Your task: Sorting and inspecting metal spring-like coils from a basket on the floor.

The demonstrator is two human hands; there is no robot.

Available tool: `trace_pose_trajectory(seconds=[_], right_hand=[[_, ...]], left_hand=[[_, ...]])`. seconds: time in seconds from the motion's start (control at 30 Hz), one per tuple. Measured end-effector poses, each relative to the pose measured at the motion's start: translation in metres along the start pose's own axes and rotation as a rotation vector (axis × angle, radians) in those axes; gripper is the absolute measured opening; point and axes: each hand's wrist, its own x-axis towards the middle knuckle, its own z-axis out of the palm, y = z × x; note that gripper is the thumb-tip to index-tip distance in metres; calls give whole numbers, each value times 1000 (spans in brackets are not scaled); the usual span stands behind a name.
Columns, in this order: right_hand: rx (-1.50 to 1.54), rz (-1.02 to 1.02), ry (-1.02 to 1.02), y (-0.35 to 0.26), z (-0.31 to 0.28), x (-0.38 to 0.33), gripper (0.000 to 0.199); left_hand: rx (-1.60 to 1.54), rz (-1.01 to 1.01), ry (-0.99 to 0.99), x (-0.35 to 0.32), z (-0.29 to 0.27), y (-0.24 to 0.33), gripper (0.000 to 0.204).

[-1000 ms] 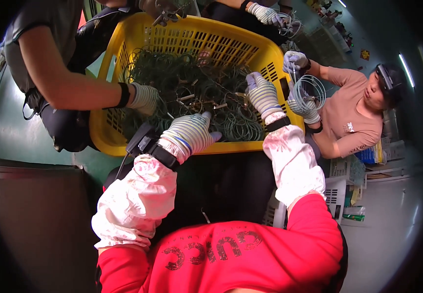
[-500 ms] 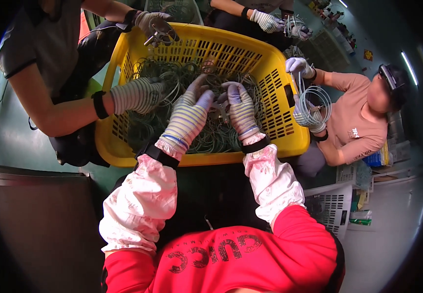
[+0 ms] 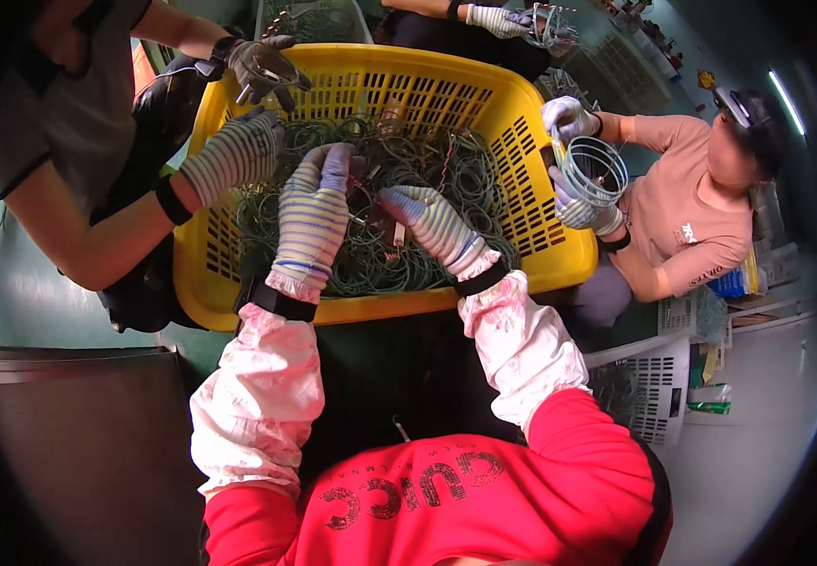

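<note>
Both my hands, in striped, purple-tinged work gloves, are over a large yellow plastic basket (image 3: 385, 307). Coils of thin grey-green cable (image 3: 470, 184) lie tangled inside it. On the left, my left hand (image 3: 316, 212) has its fingers pressed together, pointing away from me. A small reddish thing shows at its fingertips, too small to name. My right hand (image 3: 435, 226) points left with its fingers closed, low over the cables. Just below them shows a small pale piece, perhaps a connector (image 3: 399, 234). Whatever either hand grips is mostly hidden.
At the left, a co-worker's gloved hand (image 3: 237, 156) reaches over the rim, the other holding a dark tool-like thing (image 3: 272, 71). On the right, another person holds a coiled pale cable (image 3: 595, 172). A third person's glove (image 3: 498, 21) is at the back. White crates (image 3: 654, 387) stand at right.
My hands have moved apart; the left went up and left, the right turned leftward. The left co-worker's hand drew back toward the rim. The coil at right turned.
</note>
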Motion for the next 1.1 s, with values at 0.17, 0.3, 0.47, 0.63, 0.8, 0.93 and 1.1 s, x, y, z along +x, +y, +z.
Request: trace_pose_trajectory(seconds=[0.17, 0.3, 0.47, 0.63, 0.8, 0.93, 1.1], right_hand=[[-42, -30, -45, -5, -3, -6, 27], [47, 5, -87, -15, 3, -18, 25], [158, 5, -176, -18, 8, -21, 21], [107, -3, -60, 2, 5, -6, 19], [35, -82, 179, 8, -15, 7, 28], [127, -56, 223, 12, -17, 11, 30], [219, 1, 242, 3, -16, 6, 25]], left_hand=[[-199, -158, -16, 0, -10, 8, 32], [-282, -389, -48, 3, -26, 21, 35], [-426, -505, -104, 6, -39, 18, 36], [-375, -473, -86, 11, -31, -3, 43], [-403, -714, -370, -16, -2, 10, 60], [-439, -703, -561, -30, 5, 12, 59], [-444, -557, -719, -39, 5, 12, 73]])
